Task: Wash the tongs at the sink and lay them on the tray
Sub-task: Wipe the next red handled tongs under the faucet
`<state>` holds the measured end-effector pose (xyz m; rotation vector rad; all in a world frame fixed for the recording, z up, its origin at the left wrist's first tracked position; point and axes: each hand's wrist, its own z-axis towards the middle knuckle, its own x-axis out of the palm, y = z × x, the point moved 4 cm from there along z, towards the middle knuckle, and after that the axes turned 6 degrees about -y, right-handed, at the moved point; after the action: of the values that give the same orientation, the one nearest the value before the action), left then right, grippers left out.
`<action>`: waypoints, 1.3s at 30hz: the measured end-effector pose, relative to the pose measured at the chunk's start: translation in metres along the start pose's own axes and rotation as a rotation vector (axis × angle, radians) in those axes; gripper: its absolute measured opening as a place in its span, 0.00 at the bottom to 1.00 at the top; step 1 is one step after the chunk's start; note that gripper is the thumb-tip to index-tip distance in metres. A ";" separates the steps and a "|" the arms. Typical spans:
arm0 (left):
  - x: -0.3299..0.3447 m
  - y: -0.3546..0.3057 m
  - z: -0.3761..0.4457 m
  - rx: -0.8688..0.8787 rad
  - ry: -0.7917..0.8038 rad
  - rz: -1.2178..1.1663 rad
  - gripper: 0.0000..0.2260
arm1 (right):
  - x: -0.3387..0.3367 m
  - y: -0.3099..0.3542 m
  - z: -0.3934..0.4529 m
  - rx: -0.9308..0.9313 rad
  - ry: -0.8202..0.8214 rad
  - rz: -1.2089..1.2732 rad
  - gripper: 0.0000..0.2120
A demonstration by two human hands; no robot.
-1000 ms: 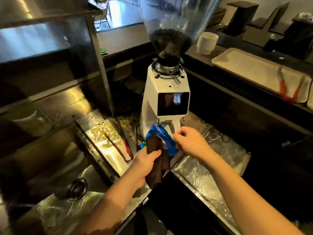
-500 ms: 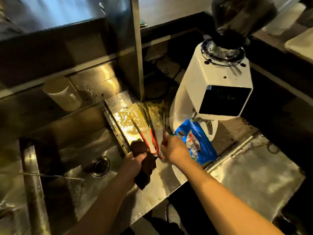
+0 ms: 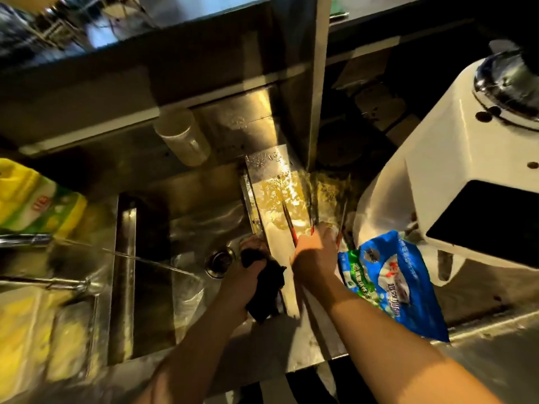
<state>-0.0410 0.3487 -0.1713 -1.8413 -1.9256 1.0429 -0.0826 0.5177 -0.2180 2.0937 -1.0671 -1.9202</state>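
Observation:
Metal tongs with red grips [image 3: 291, 225] lie on the wet steel drainboard [image 3: 274, 182] right of the sink [image 3: 186, 228]. My right hand [image 3: 316, 252] lies over their hinge end with its fingers closed around the red handles; the arms stick out beyond my fingers. My left hand [image 3: 248, 275] is at the sink's right edge, shut on a dark brown cloth [image 3: 267, 290] that hangs below it. The tray is out of view.
A white coffee grinder [image 3: 455, 176] stands at the right, with a blue plastic bag [image 3: 390, 281] in front of it. A tap [image 3: 26, 240] runs a thin stream into the sink near the drain [image 3: 220, 260]. A yellow-green bottle [image 3: 32, 199] and a clear cup [image 3: 183, 138] stand behind.
My view swung left and down from the grinder to the sink. My right hand left the blue bag and closed on the tongs. The left hand carried the cloth to the sink's edge.

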 end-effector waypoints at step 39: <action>-0.247 -0.034 0.099 0.044 -0.029 -0.519 0.10 | 0.063 0.264 -0.176 -0.066 0.687 0.462 0.03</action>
<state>-0.0938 0.0865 -0.1507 -1.1995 -2.2027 0.9251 -0.0357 0.2202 -0.0994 1.9903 -1.1452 -0.9088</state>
